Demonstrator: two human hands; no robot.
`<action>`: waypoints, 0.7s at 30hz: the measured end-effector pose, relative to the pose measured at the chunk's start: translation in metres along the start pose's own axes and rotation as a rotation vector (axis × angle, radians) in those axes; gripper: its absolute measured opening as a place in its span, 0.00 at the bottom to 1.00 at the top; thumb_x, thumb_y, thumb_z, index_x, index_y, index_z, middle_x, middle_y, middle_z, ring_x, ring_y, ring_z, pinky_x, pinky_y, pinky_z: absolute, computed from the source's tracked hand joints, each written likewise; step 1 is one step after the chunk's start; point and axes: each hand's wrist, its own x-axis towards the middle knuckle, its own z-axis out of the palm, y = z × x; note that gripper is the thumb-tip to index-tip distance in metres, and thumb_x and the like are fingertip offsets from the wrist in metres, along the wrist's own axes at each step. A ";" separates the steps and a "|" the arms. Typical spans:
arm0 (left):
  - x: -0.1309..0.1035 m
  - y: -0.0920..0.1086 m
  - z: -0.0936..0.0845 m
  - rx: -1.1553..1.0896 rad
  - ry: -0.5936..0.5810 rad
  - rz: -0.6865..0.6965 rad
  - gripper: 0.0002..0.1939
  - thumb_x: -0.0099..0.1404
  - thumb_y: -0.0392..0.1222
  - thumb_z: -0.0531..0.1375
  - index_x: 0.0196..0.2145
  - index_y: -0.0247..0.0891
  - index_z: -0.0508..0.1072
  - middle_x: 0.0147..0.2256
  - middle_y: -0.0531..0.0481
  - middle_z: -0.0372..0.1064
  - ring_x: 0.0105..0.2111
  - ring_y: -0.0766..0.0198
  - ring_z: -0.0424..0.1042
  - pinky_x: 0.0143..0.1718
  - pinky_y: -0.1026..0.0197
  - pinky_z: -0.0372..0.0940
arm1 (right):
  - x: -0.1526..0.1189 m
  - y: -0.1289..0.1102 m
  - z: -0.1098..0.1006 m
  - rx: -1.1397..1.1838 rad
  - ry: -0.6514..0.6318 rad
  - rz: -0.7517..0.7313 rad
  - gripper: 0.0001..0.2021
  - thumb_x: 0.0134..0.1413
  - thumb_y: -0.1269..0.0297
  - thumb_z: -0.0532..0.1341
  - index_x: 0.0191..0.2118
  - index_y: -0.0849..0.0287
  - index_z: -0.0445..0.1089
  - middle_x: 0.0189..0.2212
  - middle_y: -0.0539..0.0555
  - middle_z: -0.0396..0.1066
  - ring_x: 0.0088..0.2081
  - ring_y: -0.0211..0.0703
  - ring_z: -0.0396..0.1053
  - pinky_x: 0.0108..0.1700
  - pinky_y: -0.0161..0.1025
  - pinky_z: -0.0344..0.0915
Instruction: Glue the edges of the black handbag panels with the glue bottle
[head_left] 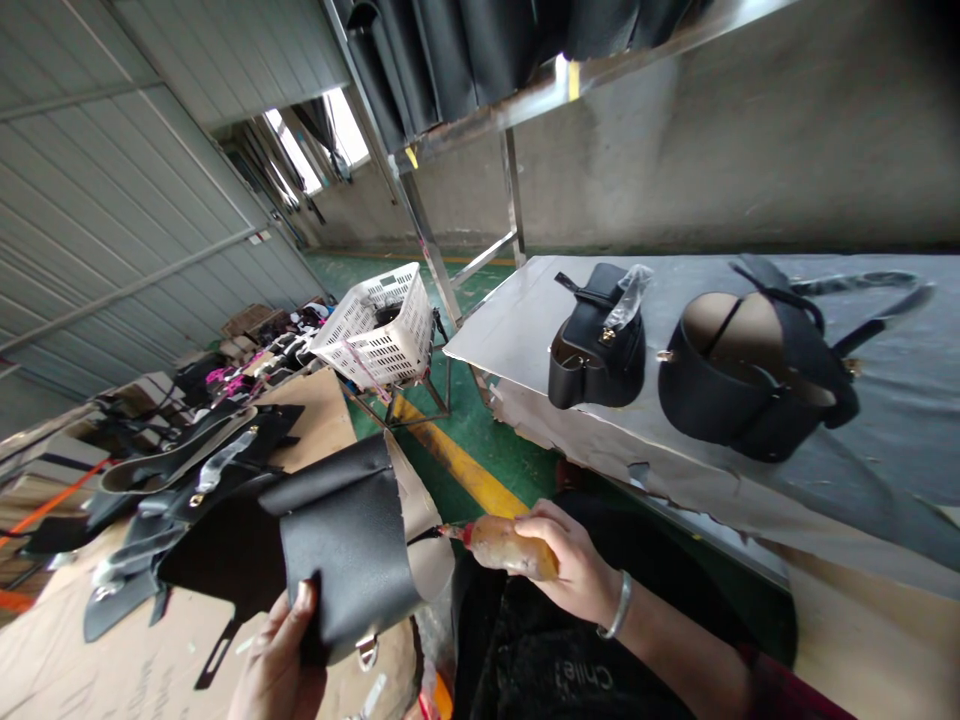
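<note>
My left hand (283,645) grips the lower edge of a black leather bag piece (349,540), thumb on its outer face. A beige inner side (414,490) shows at the piece's right end, and a metal ring fitting (367,652) hangs at its bottom. My right hand (576,560) is wrapped round a yellowish squeeze bottle (514,548), which looks like a glue bottle. Its red nozzle points left, with the tip at or very near a dark slit in the beige part. Whether the tip touches cannot be seen.
More black bag parts (225,460) lie on the cardboard-covered table (112,660) at left. A white plastic basket (386,335) stands on a metal frame beyond. On the grey table (510,310) at right are a small black bag (600,340) and a larger open one (750,370).
</note>
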 end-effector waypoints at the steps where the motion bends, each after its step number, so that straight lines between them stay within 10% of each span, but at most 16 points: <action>1: -0.001 0.000 0.000 0.003 -0.002 0.010 0.29 0.29 0.50 0.81 0.31 0.40 0.81 0.29 0.55 0.76 0.29 0.63 0.74 0.30 0.68 0.72 | -0.001 0.001 0.000 -0.006 0.003 0.009 0.14 0.57 0.63 0.69 0.48 0.53 0.70 0.34 0.54 0.72 0.32 0.47 0.73 0.34 0.39 0.72; 21: -0.014 -0.013 -0.008 -0.021 0.014 -0.025 0.26 0.27 0.51 0.81 0.25 0.42 0.78 0.27 0.55 0.75 0.37 0.59 0.76 0.38 0.68 0.72 | -0.013 0.024 0.009 0.110 0.120 0.335 0.13 0.51 0.64 0.71 0.41 0.52 0.70 0.32 0.50 0.74 0.30 0.43 0.73 0.32 0.36 0.71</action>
